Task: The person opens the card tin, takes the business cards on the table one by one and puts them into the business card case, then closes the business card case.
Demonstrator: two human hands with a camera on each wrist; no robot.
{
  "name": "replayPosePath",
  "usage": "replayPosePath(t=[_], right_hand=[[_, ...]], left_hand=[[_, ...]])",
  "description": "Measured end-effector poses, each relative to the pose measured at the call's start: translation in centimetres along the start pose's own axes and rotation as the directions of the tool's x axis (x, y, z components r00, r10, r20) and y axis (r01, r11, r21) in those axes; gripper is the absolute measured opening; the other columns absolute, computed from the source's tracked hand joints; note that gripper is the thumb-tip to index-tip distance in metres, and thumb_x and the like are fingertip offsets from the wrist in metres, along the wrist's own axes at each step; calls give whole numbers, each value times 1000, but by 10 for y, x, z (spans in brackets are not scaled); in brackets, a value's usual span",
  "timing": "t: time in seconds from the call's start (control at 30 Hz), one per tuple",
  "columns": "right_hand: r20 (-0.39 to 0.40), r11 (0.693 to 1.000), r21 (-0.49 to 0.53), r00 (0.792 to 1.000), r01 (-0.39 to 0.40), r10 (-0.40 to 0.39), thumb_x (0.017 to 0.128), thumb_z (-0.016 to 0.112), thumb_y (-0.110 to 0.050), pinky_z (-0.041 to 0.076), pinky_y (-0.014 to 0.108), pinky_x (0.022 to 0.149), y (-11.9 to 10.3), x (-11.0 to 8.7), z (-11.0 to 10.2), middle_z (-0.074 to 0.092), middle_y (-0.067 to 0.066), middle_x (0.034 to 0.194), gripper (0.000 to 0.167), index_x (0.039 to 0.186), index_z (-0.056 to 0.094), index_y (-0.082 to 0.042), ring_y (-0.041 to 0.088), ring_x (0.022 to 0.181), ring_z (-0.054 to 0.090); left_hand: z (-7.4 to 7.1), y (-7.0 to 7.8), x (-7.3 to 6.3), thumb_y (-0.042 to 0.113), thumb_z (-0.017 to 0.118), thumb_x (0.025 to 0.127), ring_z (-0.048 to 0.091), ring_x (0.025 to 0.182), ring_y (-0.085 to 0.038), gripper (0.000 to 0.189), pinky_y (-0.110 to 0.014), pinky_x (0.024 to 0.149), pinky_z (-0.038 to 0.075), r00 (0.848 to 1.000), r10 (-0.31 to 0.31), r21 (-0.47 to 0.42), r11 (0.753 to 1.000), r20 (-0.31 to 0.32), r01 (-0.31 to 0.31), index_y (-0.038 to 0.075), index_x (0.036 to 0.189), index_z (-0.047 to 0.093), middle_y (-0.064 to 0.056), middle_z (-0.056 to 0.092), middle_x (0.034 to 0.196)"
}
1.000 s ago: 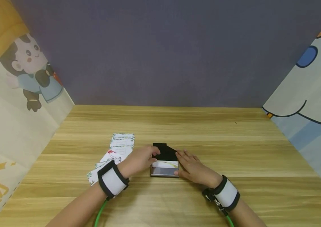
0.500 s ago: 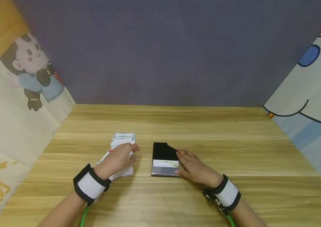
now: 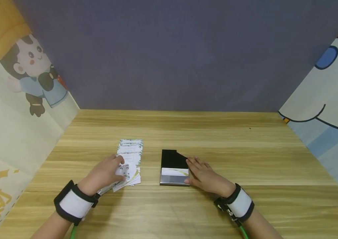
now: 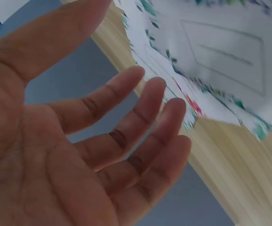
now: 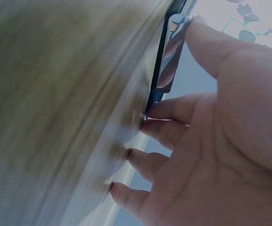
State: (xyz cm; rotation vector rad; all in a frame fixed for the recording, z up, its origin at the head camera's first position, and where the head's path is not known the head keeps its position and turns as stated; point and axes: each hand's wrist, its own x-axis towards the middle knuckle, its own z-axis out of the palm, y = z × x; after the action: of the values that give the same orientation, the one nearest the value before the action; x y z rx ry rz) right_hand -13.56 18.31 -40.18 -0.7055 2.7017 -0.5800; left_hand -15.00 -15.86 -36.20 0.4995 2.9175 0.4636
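A black and silver card case [image 3: 173, 159] lies on the table with a white card [image 3: 169, 172] showing in it, marked by a yellow curve. At the case's right side rests my right hand [image 3: 207, 179], fingers extended and thumb at the lower right corner. In the right wrist view the fingertips [image 5: 152, 110] are along the edge of the case [image 5: 157, 92]. My left hand [image 3: 101, 174] is over a spread of white cards [image 3: 130, 149] with leafy borders, partly hiding them. The left wrist view has its fingers [image 4: 148, 103] loosely bent and apart, holding nothing, beside the cards [image 4: 225, 61].
The wooden table [image 3: 216, 136] ends at a dark grey back panel [image 3: 174, 56]. Cartoon-printed walls stand left [image 3: 10, 139] and right [image 3: 336, 139]. Each wrist wears a white and black band, such as the left band [image 3: 74, 204], with a green cable [image 3: 73, 232].
My left hand has moved left from the card case to the spread cards, uncovering the case's left side. The right hand has stayed at the case.
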Motion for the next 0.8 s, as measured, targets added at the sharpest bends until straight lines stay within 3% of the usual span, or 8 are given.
replayPosePath(t=[0.17,0.47,0.8], right_hand=[[-3,1000,1,1000,3,-3,92,48,-42,14,60,106,0,-1,0,14,19,151,73,142,21,2,39,139,9],[-15,1000,-13,1000,6,-6,91,50,-39,16,61,106,-1,-2,-1,15,20,151,71,142,23,3,40,138,10],[-18,1000,-12,1000,12,-12,92,48,-41,16,61,105,1,-1,0,15,20,151,71,142,23,3,40,138,10]], left_hand=[[0,-10,-7,21,81,64,55,84,-26,52,-43,73,48,999,-26,6,1000,-20,26,-4,103,57,-15,57,95],[-2,-20,-17,27,84,57,50,76,-23,57,-39,66,46,995,-96,35,995,31,95,-3,97,57,-12,54,88],[0,-24,-16,25,85,53,47,74,-22,57,-38,64,43,992,-107,46,994,73,104,-1,94,55,-12,54,88]])
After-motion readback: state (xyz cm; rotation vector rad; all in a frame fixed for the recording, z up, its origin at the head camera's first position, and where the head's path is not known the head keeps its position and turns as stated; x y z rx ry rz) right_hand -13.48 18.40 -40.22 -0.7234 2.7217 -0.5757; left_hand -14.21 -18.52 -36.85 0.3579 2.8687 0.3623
